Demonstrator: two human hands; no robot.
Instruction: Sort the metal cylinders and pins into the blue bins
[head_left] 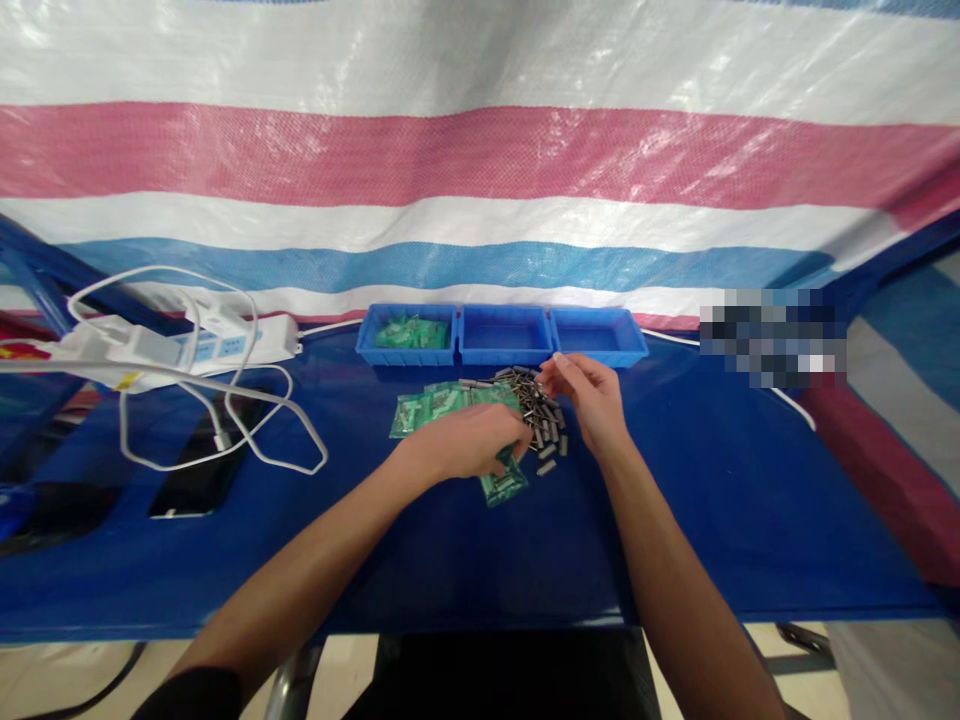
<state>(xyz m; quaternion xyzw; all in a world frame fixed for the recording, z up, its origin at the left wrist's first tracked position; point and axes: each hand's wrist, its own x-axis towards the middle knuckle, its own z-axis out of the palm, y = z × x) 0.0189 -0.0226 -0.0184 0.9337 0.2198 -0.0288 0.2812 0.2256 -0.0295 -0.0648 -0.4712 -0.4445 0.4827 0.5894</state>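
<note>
My left hand point(480, 440) is closed, its fingertips pinching a small green plastic bag point(504, 484) with metal pieces showing inside. More green bags point(439, 400) lie flat just behind that hand. Beside it spreads a loose pile of small metal pieces point(546, 425), some grey cylinders and some thin, brass-coloured pins or screws. At the pile's right edge, my right hand point(592, 395) is raised with thumb and fingers pinched together. Whatever those fingers hold is too small to make out. The left palm covers part of the bags and the pile.
Three joined blue bins stand along the back; green bags fill part of the left bin point(409, 358), beside the middle bin point(504, 358) and right bin point(600, 358). A power strip point(225, 345), looping white cables point(262, 455) and a black phone point(199, 475) occupy the left side.
</note>
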